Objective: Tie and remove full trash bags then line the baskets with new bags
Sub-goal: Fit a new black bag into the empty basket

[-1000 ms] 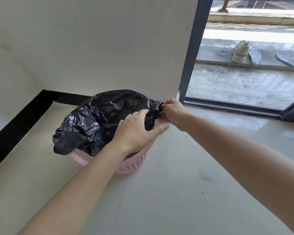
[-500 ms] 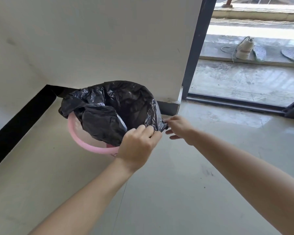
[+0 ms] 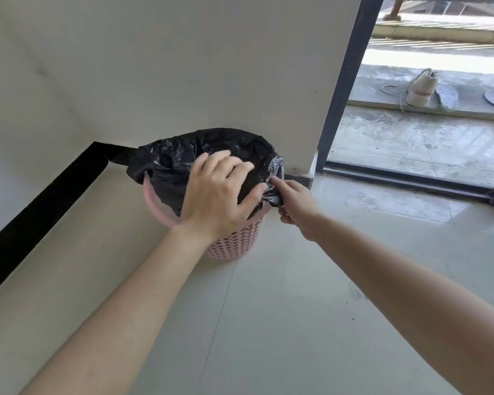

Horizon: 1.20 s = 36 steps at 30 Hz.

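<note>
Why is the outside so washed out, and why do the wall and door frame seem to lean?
Head view: sunlight outside the dark door frame blows out the balcony, where a shoe lies, and puts a sheen on the floor indoors. The wide-angle lens slants and bends straight edges toward the borders. The black bag shows small glints; the left hand and right hand look slightly soft.
</note>
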Each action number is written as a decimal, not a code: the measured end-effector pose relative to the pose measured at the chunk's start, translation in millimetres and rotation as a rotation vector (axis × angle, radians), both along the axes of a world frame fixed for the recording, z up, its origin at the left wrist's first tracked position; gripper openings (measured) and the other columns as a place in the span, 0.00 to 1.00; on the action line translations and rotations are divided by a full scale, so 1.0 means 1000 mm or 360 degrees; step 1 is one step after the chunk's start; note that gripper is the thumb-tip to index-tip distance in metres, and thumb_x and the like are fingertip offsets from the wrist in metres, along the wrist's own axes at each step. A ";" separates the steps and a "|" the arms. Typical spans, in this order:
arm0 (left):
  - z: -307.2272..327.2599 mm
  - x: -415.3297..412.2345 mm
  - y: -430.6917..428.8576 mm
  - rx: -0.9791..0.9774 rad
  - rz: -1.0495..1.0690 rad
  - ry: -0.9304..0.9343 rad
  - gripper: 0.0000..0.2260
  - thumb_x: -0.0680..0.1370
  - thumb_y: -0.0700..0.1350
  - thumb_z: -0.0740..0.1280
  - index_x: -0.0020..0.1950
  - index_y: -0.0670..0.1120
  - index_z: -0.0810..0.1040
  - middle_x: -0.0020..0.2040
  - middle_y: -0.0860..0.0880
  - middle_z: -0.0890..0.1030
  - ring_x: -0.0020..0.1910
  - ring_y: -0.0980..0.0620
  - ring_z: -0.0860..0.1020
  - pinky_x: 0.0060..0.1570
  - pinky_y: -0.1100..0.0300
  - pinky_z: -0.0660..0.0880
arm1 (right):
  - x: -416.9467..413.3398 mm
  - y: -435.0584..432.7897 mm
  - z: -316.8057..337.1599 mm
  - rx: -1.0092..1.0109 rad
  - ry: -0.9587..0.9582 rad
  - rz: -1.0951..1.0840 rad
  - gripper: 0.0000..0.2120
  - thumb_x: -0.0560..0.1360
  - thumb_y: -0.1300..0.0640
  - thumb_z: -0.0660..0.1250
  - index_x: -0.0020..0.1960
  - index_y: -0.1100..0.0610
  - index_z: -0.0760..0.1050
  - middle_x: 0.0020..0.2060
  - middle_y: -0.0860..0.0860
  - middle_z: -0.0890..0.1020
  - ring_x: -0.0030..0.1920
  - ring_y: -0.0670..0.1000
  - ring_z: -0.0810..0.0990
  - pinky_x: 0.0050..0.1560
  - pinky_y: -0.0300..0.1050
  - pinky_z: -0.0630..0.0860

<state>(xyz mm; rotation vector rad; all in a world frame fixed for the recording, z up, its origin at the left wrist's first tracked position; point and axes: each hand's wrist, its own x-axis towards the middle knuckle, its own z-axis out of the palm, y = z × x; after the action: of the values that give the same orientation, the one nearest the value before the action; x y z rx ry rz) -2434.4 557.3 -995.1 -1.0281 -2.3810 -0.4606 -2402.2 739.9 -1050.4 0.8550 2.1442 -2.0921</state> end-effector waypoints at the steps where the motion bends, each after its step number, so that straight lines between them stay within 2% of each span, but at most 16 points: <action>1: -0.001 -0.006 -0.010 -0.0093 0.0085 -0.0020 0.20 0.81 0.59 0.59 0.55 0.45 0.82 0.48 0.47 0.84 0.56 0.45 0.79 0.66 0.43 0.66 | -0.005 -0.003 0.002 0.0119 0.0025 -0.0056 0.18 0.78 0.44 0.65 0.53 0.59 0.79 0.32 0.50 0.76 0.28 0.49 0.71 0.29 0.42 0.70; 3: -0.011 -0.012 -0.030 -0.0130 0.0222 0.0000 0.22 0.82 0.57 0.57 0.43 0.45 0.83 0.35 0.48 0.81 0.43 0.43 0.79 0.56 0.46 0.69 | -0.012 -0.004 0.007 0.0338 0.0029 -0.0147 0.17 0.77 0.49 0.62 0.48 0.64 0.77 0.32 0.53 0.77 0.29 0.51 0.73 0.32 0.49 0.74; 5: -0.023 -0.012 -0.047 -0.0031 0.0274 0.0121 0.22 0.83 0.55 0.59 0.35 0.43 0.78 0.31 0.46 0.76 0.34 0.43 0.75 0.40 0.50 0.69 | -0.014 0.001 0.011 0.0555 0.0024 -0.0200 0.15 0.76 0.51 0.59 0.41 0.61 0.74 0.33 0.53 0.77 0.33 0.54 0.74 0.34 0.50 0.74; 8: -0.041 -0.003 -0.054 0.0064 0.0206 0.0257 0.19 0.82 0.53 0.63 0.37 0.42 0.75 0.33 0.46 0.73 0.34 0.44 0.72 0.34 0.49 0.70 | -0.010 0.019 0.011 0.0703 -0.0027 -0.0351 0.13 0.75 0.50 0.59 0.36 0.57 0.70 0.33 0.53 0.75 0.34 0.54 0.71 0.31 0.45 0.66; 11: -0.064 0.017 -0.040 0.0049 0.0077 0.0340 0.14 0.81 0.52 0.66 0.45 0.42 0.76 0.37 0.45 0.74 0.36 0.44 0.72 0.35 0.48 0.70 | -0.003 0.028 0.007 0.0501 0.0032 -0.0540 0.14 0.76 0.45 0.65 0.53 0.55 0.77 0.48 0.54 0.82 0.44 0.53 0.78 0.44 0.48 0.77; 13: -0.078 0.025 -0.031 0.0022 0.0026 0.0382 0.11 0.79 0.48 0.70 0.53 0.43 0.73 0.39 0.45 0.74 0.37 0.44 0.71 0.35 0.49 0.69 | 0.001 0.023 0.007 0.0202 0.0058 -0.0719 0.26 0.75 0.40 0.70 0.67 0.52 0.71 0.58 0.52 0.81 0.54 0.53 0.81 0.56 0.52 0.80; 15: -0.087 0.025 -0.026 0.0028 0.0009 0.0377 0.17 0.74 0.39 0.74 0.58 0.45 0.70 0.40 0.45 0.73 0.38 0.45 0.69 0.36 0.51 0.68 | 0.006 0.016 0.005 -0.0155 0.0060 -0.0838 0.26 0.75 0.41 0.72 0.67 0.52 0.70 0.53 0.51 0.82 0.50 0.51 0.84 0.51 0.47 0.82; 19: -0.102 0.028 -0.025 0.0094 -0.0030 0.0352 0.25 0.70 0.32 0.72 0.63 0.45 0.68 0.49 0.44 0.69 0.43 0.44 0.68 0.42 0.49 0.68 | 0.011 0.002 -0.008 -0.0497 0.0016 -0.0817 0.12 0.83 0.50 0.62 0.54 0.56 0.79 0.40 0.51 0.80 0.32 0.45 0.77 0.33 0.36 0.79; 23: -0.107 0.037 -0.031 0.0086 -0.0054 0.0298 0.13 0.74 0.36 0.69 0.56 0.43 0.72 0.52 0.43 0.69 0.47 0.41 0.70 0.46 0.44 0.72 | 0.002 0.008 -0.020 -0.0159 -0.0064 -0.0752 0.10 0.84 0.55 0.61 0.58 0.54 0.80 0.40 0.52 0.80 0.32 0.47 0.77 0.33 0.40 0.79; 25: -0.097 0.040 -0.032 0.0158 -0.0073 0.0156 0.06 0.78 0.42 0.66 0.51 0.41 0.76 0.49 0.43 0.72 0.45 0.41 0.72 0.45 0.45 0.73 | -0.002 0.014 -0.026 0.0317 -0.0140 -0.0628 0.11 0.83 0.54 0.62 0.61 0.54 0.80 0.45 0.53 0.83 0.40 0.53 0.82 0.46 0.50 0.82; 26: -0.090 0.040 -0.031 0.0248 -0.0101 0.0052 0.08 0.79 0.45 0.64 0.50 0.41 0.77 0.47 0.44 0.74 0.44 0.43 0.73 0.44 0.48 0.74 | -0.003 0.016 -0.029 0.0533 -0.0181 -0.0556 0.12 0.82 0.54 0.63 0.62 0.54 0.80 0.50 0.54 0.84 0.47 0.56 0.83 0.53 0.54 0.81; 28: -0.069 0.038 -0.029 0.0506 -0.0091 -0.0119 0.10 0.81 0.47 0.61 0.48 0.41 0.76 0.43 0.48 0.75 0.41 0.48 0.73 0.41 0.57 0.72 | -0.002 0.017 -0.036 0.0776 -0.0265 -0.0518 0.13 0.81 0.52 0.65 0.63 0.54 0.79 0.57 0.55 0.83 0.57 0.57 0.81 0.60 0.53 0.77; 30: -0.047 0.028 -0.026 0.0664 0.0034 -0.0035 0.07 0.79 0.45 0.64 0.47 0.42 0.76 0.40 0.50 0.74 0.39 0.50 0.71 0.40 0.58 0.70 | -0.002 0.016 -0.037 0.0728 -0.0293 -0.0657 0.15 0.80 0.50 0.65 0.65 0.54 0.76 0.58 0.55 0.82 0.61 0.56 0.78 0.64 0.51 0.74; 32: -0.031 0.013 -0.022 0.0676 0.0213 0.0124 0.05 0.76 0.43 0.67 0.49 0.42 0.77 0.42 0.48 0.76 0.42 0.46 0.73 0.45 0.52 0.70 | -0.005 0.012 -0.027 0.0485 -0.0178 -0.0915 0.15 0.82 0.50 0.60 0.65 0.55 0.74 0.59 0.57 0.79 0.63 0.57 0.75 0.66 0.54 0.71; 34: -0.021 -0.004 -0.018 0.0664 0.0409 0.0122 0.11 0.73 0.42 0.69 0.54 0.42 0.77 0.50 0.44 0.78 0.50 0.41 0.76 0.52 0.48 0.69 | -0.010 0.007 -0.009 0.0278 -0.0019 -0.1102 0.17 0.83 0.49 0.55 0.66 0.56 0.71 0.62 0.57 0.75 0.59 0.56 0.75 0.65 0.55 0.71; 36: -0.020 -0.022 -0.018 0.0640 0.0629 -0.0157 0.21 0.72 0.40 0.68 0.65 0.41 0.74 0.65 0.41 0.74 0.66 0.38 0.71 0.64 0.47 0.65 | -0.011 0.000 0.009 0.0271 0.0160 -0.1051 0.21 0.82 0.45 0.55 0.70 0.54 0.68 0.66 0.56 0.70 0.55 0.51 0.73 0.64 0.51 0.71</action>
<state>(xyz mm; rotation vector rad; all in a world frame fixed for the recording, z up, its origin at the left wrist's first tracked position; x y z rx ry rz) -2456.0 539.5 -1014.7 -0.3547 -2.3597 -0.8079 -2413.0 739.8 -1041.7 1.7083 2.3416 -2.2530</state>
